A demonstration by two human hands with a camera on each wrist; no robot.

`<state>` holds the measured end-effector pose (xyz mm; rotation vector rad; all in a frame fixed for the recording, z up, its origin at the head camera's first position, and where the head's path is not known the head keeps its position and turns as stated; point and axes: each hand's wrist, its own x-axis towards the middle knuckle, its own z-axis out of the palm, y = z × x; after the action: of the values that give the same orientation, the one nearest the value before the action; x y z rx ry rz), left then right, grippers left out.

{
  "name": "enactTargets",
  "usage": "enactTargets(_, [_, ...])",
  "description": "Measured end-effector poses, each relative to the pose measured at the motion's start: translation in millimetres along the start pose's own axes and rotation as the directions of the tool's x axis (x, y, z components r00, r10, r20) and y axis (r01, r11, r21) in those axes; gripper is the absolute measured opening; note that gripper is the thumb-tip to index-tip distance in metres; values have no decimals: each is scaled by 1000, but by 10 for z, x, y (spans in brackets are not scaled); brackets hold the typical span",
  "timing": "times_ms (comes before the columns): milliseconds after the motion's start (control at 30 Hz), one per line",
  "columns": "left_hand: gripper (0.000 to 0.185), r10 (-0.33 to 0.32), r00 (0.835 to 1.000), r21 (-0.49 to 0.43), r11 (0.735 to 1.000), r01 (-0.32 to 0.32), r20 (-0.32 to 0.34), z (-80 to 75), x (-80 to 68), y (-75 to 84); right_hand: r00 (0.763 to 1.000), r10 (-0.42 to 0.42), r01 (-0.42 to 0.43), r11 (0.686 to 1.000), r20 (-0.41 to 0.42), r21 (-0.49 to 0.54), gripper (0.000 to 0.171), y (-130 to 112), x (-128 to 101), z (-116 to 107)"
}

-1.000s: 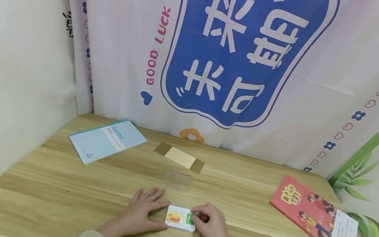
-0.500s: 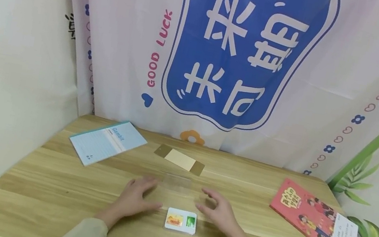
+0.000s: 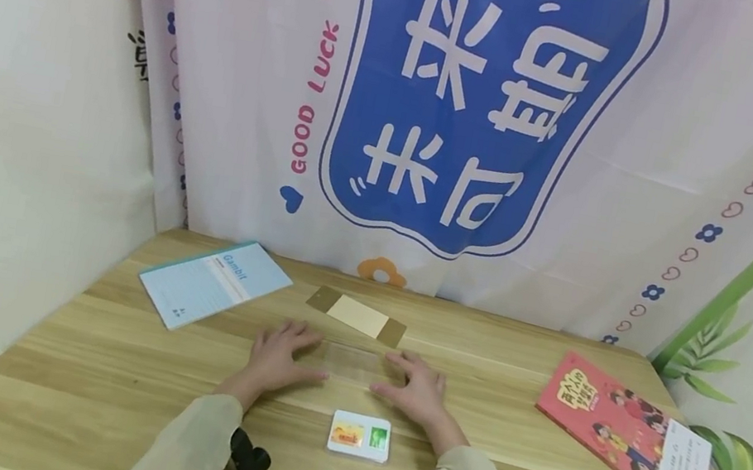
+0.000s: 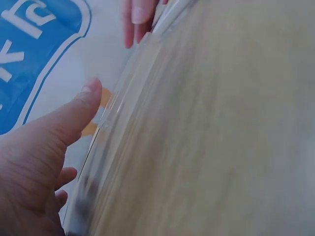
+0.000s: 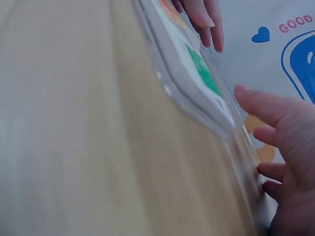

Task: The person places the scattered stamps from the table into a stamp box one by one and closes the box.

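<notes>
In the head view a transparent plastic lid (image 3: 351, 364) lies flat on the wooden table. My left hand (image 3: 281, 359) is at its left side and my right hand (image 3: 416, 388) at its right, fingers spread and loosely bent. Neither hand visibly grips the lid; whether fingertips touch it I cannot tell. Nearer to me sits a stack of white cards (image 3: 358, 446) with an orange and a green picture on top. The right wrist view shows this card stack (image 5: 192, 73) inside a clear case (image 5: 170, 91). In the left wrist view the clear lid (image 4: 129, 81) is beyond my thumb (image 4: 88, 101).
A brown and cream card strip (image 3: 358, 315) lies behind the lid. At the back left is a light blue notebook (image 3: 214, 282); at the right, a red and white book (image 3: 621, 434). A printed curtain (image 3: 260, 122) hangs along the table's back edge.
One second ago both hands were at the card stack, the right one touching the green picture. They have let go and moved forward, away from me, to either side of the clear lid.
</notes>
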<state>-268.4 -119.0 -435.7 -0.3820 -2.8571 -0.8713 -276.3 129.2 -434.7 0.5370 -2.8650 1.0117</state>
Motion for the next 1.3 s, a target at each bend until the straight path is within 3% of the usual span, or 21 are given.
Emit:
enactTargets(400, [66,-23,995,65,998,17,95,24,62,0,999,19,-22,996,-31,-90,58,-35,12,66])
enactTargets(700, [61,-31,997,32,999,29,72,43,61,18,999,12,-14,997,-29,-79,56,-32,12,76])
enactTargets(1000, [57,-24,999,-97,995,27,31,17,-26,77,1000,6,-6,988,-3,153,54,-46,-70,7])
enactTargets(1133, [56,-7,1000,-168,986,9,10,23,-112,142,1000,-27,26,963,2,267,55,-58,-156,-54])
enactTargets(1300, [60,9,1000,-193,981,-10,-5,40,-297,248,997,-61,42,923,37,382,55,-81,-340,-115])
